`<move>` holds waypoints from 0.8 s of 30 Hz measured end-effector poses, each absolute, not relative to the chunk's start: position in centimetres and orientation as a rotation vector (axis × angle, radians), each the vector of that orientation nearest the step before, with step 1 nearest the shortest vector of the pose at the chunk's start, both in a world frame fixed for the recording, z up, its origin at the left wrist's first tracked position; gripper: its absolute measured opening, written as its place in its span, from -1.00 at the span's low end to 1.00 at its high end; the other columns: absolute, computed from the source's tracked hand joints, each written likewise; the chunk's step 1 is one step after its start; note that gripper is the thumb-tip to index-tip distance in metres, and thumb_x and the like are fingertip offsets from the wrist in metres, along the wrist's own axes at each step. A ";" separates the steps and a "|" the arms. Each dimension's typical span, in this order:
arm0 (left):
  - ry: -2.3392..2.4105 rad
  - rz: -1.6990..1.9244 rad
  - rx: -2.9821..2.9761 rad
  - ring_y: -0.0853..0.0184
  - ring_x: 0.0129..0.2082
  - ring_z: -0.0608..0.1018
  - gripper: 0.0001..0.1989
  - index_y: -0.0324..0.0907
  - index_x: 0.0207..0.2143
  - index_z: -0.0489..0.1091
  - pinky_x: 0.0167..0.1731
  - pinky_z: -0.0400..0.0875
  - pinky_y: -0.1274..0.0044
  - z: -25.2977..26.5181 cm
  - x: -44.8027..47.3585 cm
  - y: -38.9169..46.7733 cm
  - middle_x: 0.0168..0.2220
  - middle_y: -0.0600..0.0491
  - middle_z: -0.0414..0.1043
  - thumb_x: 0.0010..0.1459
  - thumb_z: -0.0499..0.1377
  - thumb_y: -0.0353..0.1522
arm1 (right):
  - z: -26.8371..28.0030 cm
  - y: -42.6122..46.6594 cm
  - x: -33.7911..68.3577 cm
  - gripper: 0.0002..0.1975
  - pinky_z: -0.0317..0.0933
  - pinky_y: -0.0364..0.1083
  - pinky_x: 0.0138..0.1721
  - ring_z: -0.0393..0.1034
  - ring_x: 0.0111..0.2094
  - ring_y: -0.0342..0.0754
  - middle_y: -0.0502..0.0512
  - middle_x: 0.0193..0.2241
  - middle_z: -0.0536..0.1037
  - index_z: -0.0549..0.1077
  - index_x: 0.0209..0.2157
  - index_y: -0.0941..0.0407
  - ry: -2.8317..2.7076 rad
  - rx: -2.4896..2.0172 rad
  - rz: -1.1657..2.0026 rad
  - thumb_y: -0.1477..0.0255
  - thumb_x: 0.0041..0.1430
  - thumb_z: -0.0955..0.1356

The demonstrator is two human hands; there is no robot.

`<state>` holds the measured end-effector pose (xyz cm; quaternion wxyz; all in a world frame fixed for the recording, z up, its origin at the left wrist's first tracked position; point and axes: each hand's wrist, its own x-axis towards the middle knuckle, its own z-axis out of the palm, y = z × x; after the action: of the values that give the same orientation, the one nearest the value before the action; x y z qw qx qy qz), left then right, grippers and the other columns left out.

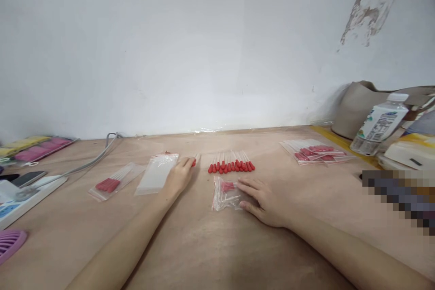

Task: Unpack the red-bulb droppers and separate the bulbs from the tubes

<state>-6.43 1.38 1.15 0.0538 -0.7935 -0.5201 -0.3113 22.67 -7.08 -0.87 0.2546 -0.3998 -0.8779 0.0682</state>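
Observation:
My left hand (179,176) is closed on a glass dropper with a red rubber bulb (194,162), and its thin tube points toward the wall. Beside that hand lies a stack of flat clear zip bags (154,176). To the right, a row of red-bulbed droppers (231,166) rests on the table, bulbs toward me. My right hand (267,201) lies flat with fingers stretched out, fingertips touching the right end of a small zip bag (226,199) that has red-bulbed droppers inside.
At left lies another filled bag (110,183), near a power strip (30,199), a grey cable (91,163) and a phone (29,178). Several filled bags (316,151) are piled at right. Beyond them stand a plastic bottle (379,124) and a grey-brown bag (353,108).

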 end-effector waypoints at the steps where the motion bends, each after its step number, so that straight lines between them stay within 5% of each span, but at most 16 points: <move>1: -1.555 -0.895 -2.434 0.22 -0.22 0.43 -0.79 -0.17 -0.25 0.35 -0.17 0.26 0.43 1.0 -5.9 1.5 -0.24 -0.06 0.38 0.11 -0.02 -0.48 | -0.8 -7.2 22.7 -0.50 0.04 0.08 0.05 0.10 0.08 0.07 0.13 0.09 0.23 0.13 0.12 0.04 -2.416 -1.079 0.205 0.20 0.16 0.18; 16: -1.498 -0.762 -2.612 0.29 -0.29 0.45 -0.76 -0.18 -0.22 0.35 -0.25 0.33 0.48 0.7 -3.3 1.0 -0.24 -0.03 0.36 0.07 -0.01 -0.48 | -0.7 -7.3 22.6 -0.52 0.04 0.07 0.06 0.12 0.06 0.05 0.12 0.07 0.25 0.16 0.11 0.03 -2.419 -1.064 0.244 0.21 0.17 0.18; 24: -1.671 -0.840 -2.743 0.36 -0.36 0.48 -0.56 -0.19 -0.05 0.29 -0.37 0.42 0.55 1.9 -4.0 -0.1 -0.14 -0.02 0.33 -0.03 0.14 -0.29 | -0.6 -7.3 22.7 -0.52 0.04 0.08 0.05 0.12 0.06 0.05 0.14 0.07 0.26 0.15 0.12 0.03 -2.422 -1.055 0.234 0.21 0.17 0.18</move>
<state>-4.03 -0.06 1.87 -0.0892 -0.8229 -0.5014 -0.2520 22.67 -7.32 -0.63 0.2422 -0.3860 -0.8860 0.0857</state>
